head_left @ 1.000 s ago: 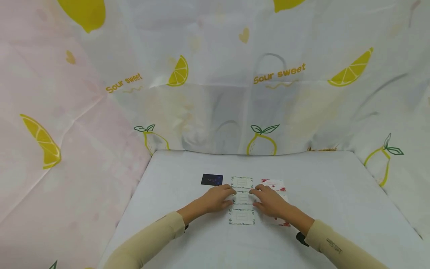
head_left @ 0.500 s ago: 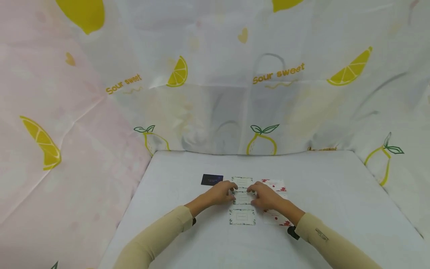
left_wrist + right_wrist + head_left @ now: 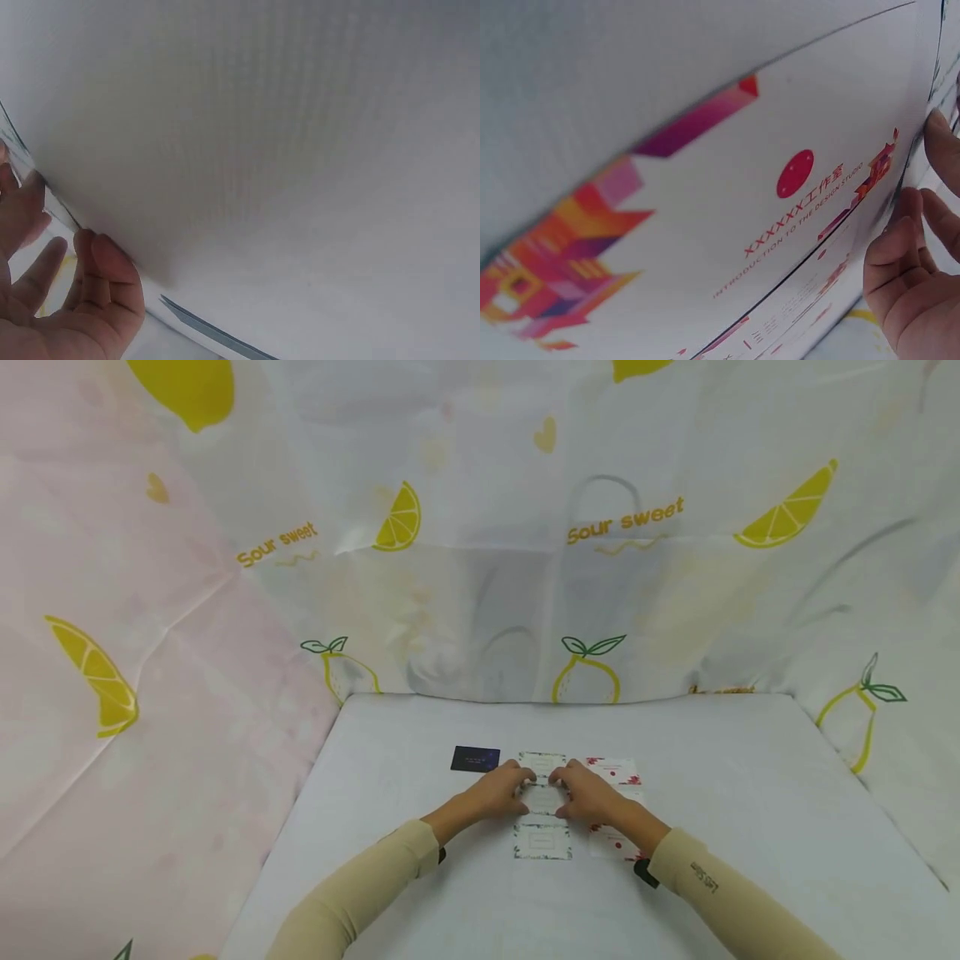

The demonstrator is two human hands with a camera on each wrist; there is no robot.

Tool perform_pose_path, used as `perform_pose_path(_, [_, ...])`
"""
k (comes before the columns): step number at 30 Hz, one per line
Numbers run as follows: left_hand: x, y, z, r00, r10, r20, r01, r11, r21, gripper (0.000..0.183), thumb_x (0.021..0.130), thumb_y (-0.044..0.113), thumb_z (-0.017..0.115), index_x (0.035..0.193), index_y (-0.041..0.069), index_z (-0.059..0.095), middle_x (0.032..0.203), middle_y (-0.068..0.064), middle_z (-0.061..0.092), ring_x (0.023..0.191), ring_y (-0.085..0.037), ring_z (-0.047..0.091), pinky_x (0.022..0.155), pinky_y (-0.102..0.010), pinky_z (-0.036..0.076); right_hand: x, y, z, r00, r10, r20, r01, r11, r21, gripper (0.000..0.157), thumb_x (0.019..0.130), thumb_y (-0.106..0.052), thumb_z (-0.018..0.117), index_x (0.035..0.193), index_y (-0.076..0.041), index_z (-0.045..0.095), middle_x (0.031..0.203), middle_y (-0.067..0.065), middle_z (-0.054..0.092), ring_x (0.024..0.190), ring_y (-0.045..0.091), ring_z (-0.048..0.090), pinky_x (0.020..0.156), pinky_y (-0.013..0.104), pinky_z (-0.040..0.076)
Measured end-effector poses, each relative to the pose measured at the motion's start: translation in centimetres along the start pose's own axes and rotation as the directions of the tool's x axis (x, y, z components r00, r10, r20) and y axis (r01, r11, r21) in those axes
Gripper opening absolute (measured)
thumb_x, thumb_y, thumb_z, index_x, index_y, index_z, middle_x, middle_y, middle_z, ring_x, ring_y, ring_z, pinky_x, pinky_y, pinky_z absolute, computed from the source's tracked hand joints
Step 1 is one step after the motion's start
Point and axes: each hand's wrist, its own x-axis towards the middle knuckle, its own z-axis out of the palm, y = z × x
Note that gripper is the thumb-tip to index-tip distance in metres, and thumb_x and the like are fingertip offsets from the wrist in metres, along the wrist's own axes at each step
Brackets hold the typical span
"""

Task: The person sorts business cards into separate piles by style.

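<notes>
We count seven cards on one white table, one dark card, three red-printed cards and three leaf-bordered cards, the middle leaf-bordered card lying between the left hand and right hand, fingers bent beside its edges, though we cannot tell whether either pinches it.

A white table bore a dark card at left, three leaf-bordered white cards in a column at center, and white cards with red designs, partly hidden, in a column at right.
</notes>
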Motion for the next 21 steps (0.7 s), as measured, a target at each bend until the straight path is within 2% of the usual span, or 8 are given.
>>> perform_pose_path(6, [-0.22,-0.02,0.02,1.000,-0.010,-0.011,0.010,1.000,0.008,0.061,0.081,0.026,0.082,0.135,0.015,0.056,0.116,-0.002,0.055,0.089,-0.006,0.051,0.079,-0.021,0.048,0.25,-0.02,0.10,1.000,0.003,-0.005,-0.003,1.000,-0.020,0.048,0.076,-0.020,0.086,0.118,-0.011,0.066,0.109,0.005,0.053,0.084,0.015,0.049,0.081,0.034,0.046])
perform_pose_path(12, [-0.11,-0.07,0.13,1.000,0.001,-0.006,-0.001,1.000,0.027,0.055,0.082,0.028,0.081,0.130,0.014,0.058,0.114,0.000,0.053,0.087,-0.005,0.049,0.080,-0.020,0.048,0.10,0.00,0.14,1.000,0.029,-0.005,-0.029,0.999,-0.029,0.046,0.076,-0.020,0.086,0.116,-0.015,0.065,0.110,0.005,0.053,0.085,0.017,0.050,0.081,0.035,0.047])
perform_pose_path(21, [0.01,-0.45,0.28,1.000,0.016,0.003,-0.016,0.999,0.029,0.053,0.083,0.029,0.080,0.129,0.014,0.058,0.118,-0.001,0.054,0.090,-0.006,0.051,0.083,-0.022,0.048,0.02,-0.02,-0.01,0.999,0.036,0.012,-0.035,0.999,-0.041,0.047,0.078,-0.021,0.085,0.119,-0.015,0.063,0.113,0.007,0.057,0.088,0.017,0.052,0.084,0.039,0.049])
